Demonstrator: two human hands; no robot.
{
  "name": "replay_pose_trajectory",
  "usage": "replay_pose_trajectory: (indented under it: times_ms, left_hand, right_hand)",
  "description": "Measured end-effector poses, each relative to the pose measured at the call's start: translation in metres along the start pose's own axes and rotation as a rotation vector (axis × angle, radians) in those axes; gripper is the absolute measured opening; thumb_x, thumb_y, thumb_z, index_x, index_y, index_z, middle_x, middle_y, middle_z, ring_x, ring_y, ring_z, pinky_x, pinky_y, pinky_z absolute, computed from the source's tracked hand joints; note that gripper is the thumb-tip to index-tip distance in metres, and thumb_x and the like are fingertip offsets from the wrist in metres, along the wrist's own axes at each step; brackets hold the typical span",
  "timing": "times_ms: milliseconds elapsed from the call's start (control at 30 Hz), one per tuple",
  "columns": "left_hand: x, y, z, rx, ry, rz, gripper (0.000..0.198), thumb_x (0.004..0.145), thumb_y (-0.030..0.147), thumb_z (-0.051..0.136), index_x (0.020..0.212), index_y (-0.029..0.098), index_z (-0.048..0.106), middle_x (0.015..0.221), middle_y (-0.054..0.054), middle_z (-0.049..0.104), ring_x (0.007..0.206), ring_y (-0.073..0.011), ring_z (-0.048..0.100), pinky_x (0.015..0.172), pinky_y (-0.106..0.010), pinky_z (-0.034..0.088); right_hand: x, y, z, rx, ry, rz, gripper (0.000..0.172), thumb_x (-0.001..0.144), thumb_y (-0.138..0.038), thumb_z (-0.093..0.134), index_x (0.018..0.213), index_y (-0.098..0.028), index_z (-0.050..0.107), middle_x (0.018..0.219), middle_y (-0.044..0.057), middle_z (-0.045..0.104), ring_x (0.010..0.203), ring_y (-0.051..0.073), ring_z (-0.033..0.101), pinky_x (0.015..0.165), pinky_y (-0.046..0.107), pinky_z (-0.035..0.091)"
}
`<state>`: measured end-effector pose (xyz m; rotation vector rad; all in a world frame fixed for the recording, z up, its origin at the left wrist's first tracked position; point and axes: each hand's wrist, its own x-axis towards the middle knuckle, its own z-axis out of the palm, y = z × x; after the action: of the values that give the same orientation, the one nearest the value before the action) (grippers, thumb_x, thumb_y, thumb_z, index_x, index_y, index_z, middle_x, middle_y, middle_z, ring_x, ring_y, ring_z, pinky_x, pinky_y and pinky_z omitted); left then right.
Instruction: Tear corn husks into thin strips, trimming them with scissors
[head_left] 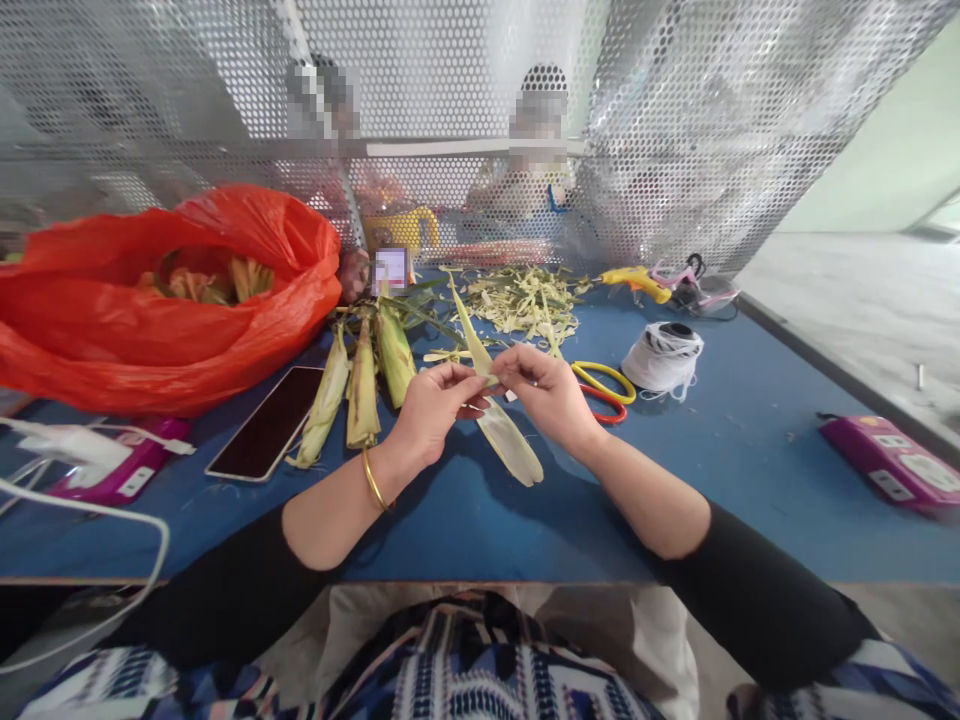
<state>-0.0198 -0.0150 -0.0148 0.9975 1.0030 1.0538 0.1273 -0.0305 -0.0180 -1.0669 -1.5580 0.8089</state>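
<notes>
A long pale corn husk [511, 445] slants across the middle of the view, its pointed end up and its broad end low. Around its middle my left hand [439, 405] pinches, thumb against fingers, a gold bangle on the wrist. My right hand [544, 395] pinches at the same spot, fingertips close to the left ones. What the fingertips do to the husk there is partly hidden. Just right of my right hand lie scissors with yellow and red handles [606, 382], their blades hidden. Several husk-wrapped corn pieces [364, 385] rest left of my left hand.
A red plastic bag [300, 290] with husks stands at the left, near a phone [266, 425] and a purple power strip [154, 455]. Husk scraps [525, 302] lie behind my hands. White thread [664, 362], a yellow glue gun [637, 283] and another purple power strip [896, 460] are at the right.
</notes>
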Motion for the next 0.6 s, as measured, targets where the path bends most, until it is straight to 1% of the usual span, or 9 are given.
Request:
replay_pose_trajectory:
  times_ms: [100, 200, 367, 467, 600]
  left_hand:
    - [0.0001, 0.0022, -0.0006, -0.049, 0.005, -0.022, 0.014, 0.065, 0.018, 0.075, 0.066, 0.014, 0.062, 0.057, 0.000, 0.064, 0.046, -0.0087, 0.056, 0.048, -0.020, 0.047]
    - [0.0002, 0.0047, -0.0012, -0.100, 0.011, -0.063, 0.009, 0.068, 0.012, 0.070, 0.066, 0.014, 0.061, 0.055, 0.000, 0.063, 0.045, -0.0084, 0.056, 0.047, -0.020, 0.048]
    - [-0.0001, 0.0054, -0.0025, -0.140, -0.005, -0.119, 0.008, 0.069, 0.010, 0.067, 0.068, 0.014, 0.061, 0.056, -0.001, 0.063, 0.046, -0.0089, 0.057, 0.046, -0.019, 0.048]
    - [-0.0008, 0.0034, -0.0027, -0.104, -0.025, -0.095, 0.005, 0.070, 0.012, 0.067, 0.070, 0.013, 0.062, 0.060, -0.001, 0.064, 0.049, -0.0098, 0.060, 0.046, -0.019, 0.047]
    - [-0.0013, 0.0002, -0.0016, -0.026, -0.012, -0.004, 0.008, 0.067, 0.016, 0.069, 0.069, 0.014, 0.061, 0.064, -0.001, 0.066, 0.052, -0.0109, 0.061, 0.047, -0.020, 0.047]
  right_hand:
    - [0.0004, -0.0003, -0.0018, -0.076, -0.037, -0.060, 0.012, 0.079, -0.016, 0.051, 0.076, -0.018, 0.062, 0.069, -0.002, 0.062, 0.069, 0.012, 0.061, 0.067, 0.026, 0.047]
    - [0.0012, -0.0007, -0.0038, -0.170, -0.052, -0.122, 0.009, 0.078, -0.016, 0.056, 0.079, -0.018, 0.065, 0.071, -0.001, 0.063, 0.069, 0.012, 0.056, 0.067, 0.026, 0.045]
    - [0.0017, -0.0004, -0.0050, -0.250, -0.026, -0.125, 0.005, 0.079, -0.019, 0.060, 0.079, -0.019, 0.066, 0.066, -0.003, 0.058, 0.065, 0.012, 0.052, 0.065, 0.025, 0.043]
    - [0.0013, 0.0005, -0.0040, -0.249, -0.007, -0.119, 0.007, 0.080, -0.020, 0.060, 0.077, -0.020, 0.066, 0.068, -0.002, 0.062, 0.067, 0.012, 0.054, 0.066, 0.026, 0.043]
    - [0.0002, 0.0010, -0.0020, -0.226, 0.031, -0.092, 0.008, 0.080, -0.021, 0.060, 0.074, -0.020, 0.065, 0.071, -0.001, 0.066, 0.069, 0.014, 0.058, 0.067, 0.027, 0.045]
